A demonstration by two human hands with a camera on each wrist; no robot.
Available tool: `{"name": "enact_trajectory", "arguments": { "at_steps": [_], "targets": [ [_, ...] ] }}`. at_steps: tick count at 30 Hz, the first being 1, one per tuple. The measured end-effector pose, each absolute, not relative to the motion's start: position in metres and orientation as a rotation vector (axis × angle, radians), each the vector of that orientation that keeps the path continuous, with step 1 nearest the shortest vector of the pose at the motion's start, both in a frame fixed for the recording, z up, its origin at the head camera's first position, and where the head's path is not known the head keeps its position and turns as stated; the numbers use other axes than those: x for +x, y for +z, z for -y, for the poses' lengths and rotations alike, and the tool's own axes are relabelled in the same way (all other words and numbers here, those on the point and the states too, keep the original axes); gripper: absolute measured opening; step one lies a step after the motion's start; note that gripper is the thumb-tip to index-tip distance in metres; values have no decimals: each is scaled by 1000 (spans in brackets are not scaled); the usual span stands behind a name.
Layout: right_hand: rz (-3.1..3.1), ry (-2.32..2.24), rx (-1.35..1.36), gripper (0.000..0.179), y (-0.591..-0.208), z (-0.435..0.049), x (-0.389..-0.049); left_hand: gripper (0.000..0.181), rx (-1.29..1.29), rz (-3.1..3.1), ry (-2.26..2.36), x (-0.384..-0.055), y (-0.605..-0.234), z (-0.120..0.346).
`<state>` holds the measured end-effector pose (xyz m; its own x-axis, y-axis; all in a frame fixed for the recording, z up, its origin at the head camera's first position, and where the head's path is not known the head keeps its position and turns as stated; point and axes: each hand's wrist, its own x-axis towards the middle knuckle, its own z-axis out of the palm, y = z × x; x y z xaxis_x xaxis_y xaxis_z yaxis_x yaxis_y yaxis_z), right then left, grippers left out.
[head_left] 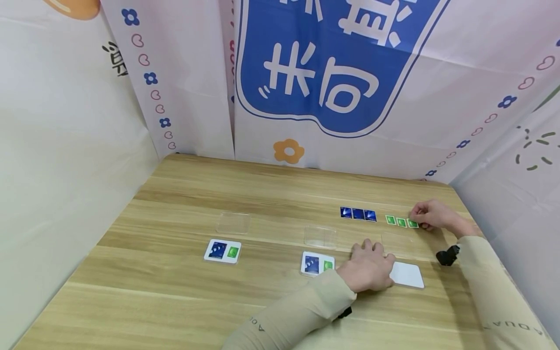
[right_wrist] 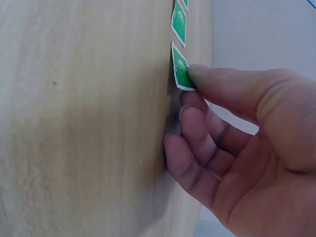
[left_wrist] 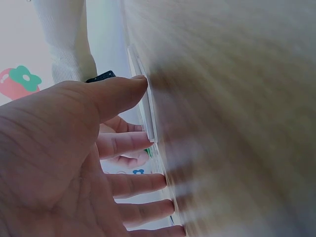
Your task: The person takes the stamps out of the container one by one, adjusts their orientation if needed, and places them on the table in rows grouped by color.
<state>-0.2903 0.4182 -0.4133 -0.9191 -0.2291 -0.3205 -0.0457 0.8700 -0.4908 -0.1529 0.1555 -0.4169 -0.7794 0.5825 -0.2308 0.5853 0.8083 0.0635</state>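
Right wrist view: right hand (right_wrist: 247, 138) has thumb and index closed on one edge of the end green stamp (right_wrist: 180, 69); remaining fingers curled under, by the wood. Can't tell if the stamp is fully off the table (head_left: 131, 291). I'd keep the pinch light and near the rim, peel that edge up first, no bending. Watch the neighbouring green stamp (right_wrist: 178, 23), it's just beside; lift up and away, don't drag. Left hand (head_left: 369, 266): fingers spread, thumb and index tips at the edge of the blank white card (head_left: 408, 275); best kept steady there, off its face. Clear cover (head_left: 397, 243) lies just beyond. Three blue stamps (head_left: 358, 214) left of the green row; two filled cards (head_left: 223, 251) further left.
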Motion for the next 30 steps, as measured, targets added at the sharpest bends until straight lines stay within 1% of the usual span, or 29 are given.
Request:
{"name": "enact_trajectory", "arguments": {
  "at_steps": [10,30],
  "targets": [
    [-2686,-674,-222,15,-415,-417,-290,48,902,-2753,-6,-153,-417,-155],
    [-2705,-656,-180,18,-414,-408,-285,49,902,-2766,-32,-153,-418,-155]
  ]
}}
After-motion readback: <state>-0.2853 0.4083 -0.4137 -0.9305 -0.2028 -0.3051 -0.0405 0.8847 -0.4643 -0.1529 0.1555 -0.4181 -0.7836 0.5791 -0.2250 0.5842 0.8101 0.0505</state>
